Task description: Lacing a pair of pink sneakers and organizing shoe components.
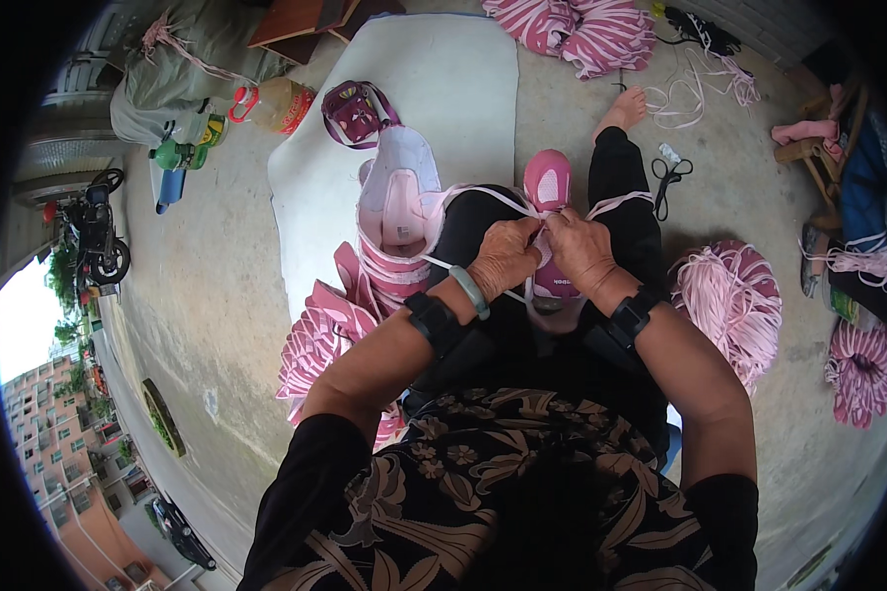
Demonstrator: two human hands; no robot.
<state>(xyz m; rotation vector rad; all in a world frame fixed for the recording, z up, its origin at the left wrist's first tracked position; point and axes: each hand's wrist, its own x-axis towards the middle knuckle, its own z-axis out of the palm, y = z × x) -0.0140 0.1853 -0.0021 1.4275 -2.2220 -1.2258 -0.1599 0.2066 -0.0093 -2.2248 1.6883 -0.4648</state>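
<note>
A pink shoe upper with a pale mesh toe patch lies between my legs, its toe pointing away from me. My left hand and my right hand meet over its middle, thumbs and fingertips pinched on a pale pink shoelace. One length of the lace runs off left across my thigh, another right over my other leg. My fingers partly cover the upper and the lace where they meet. Left of my thigh stands a nested stack of pink-and-white shoe uppers, with more pink uppers below it.
A white sheet covers the floor ahead. Black scissors and a bundle of laced pink uppers lie to my right. Another bundle sits at the far end. Bottles and a small purple bag stand ahead left.
</note>
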